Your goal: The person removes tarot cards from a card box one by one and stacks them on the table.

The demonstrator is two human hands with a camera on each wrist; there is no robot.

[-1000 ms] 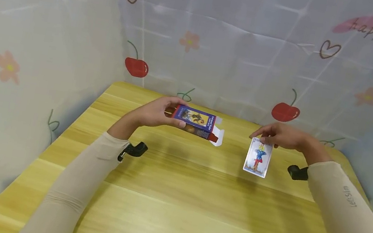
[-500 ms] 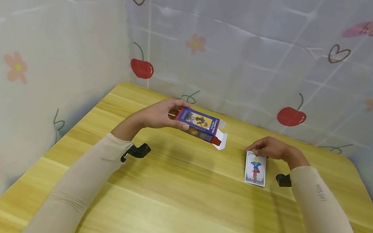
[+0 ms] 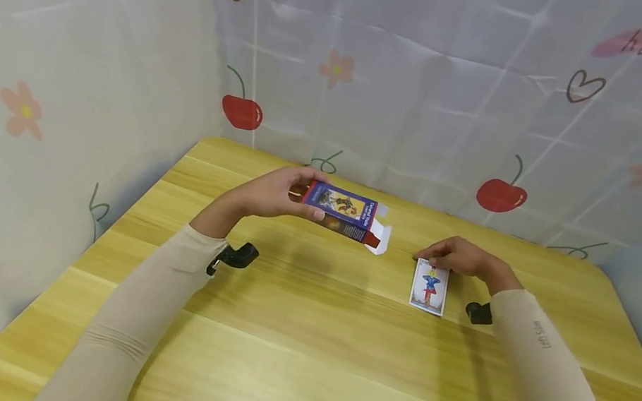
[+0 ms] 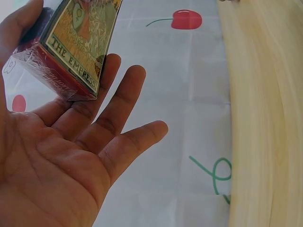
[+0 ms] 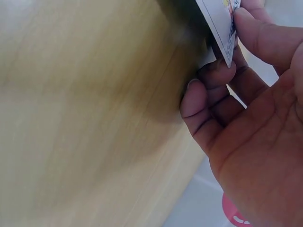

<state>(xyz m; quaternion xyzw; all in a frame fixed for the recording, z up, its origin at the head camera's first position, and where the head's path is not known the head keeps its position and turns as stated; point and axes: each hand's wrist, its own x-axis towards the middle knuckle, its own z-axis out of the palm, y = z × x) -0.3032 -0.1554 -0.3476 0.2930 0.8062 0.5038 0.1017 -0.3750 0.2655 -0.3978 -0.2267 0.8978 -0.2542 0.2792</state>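
Observation:
My left hand (image 3: 271, 193) grips a tarot card box (image 3: 341, 205) between thumb and fingers, over the far part of the table. The box is blue and red, and its white end flaps (image 3: 380, 237) stand open towards the right. In the left wrist view, the box side (image 4: 78, 47) reads "THE EMPRESS", and the other fingers spread away below it. To the right, my right hand (image 3: 467, 257) pinches a tarot card (image 3: 428, 293) by its far edge, face up and low over the table. In the right wrist view, the thumb lies on the face of the card (image 5: 218, 21).
The wooden table (image 3: 291, 367) stretches out beneath both hands. Behind it hangs a white curtain (image 3: 415, 102) with cherries, flowers and "happy" printed on it. Black wrist mounts (image 3: 238, 256) stick out from both sleeves.
My right hand has lowered the tarot card towards the table and moved it slightly left. My left hand keeps the box nearly still, while the head view has shifted a little.

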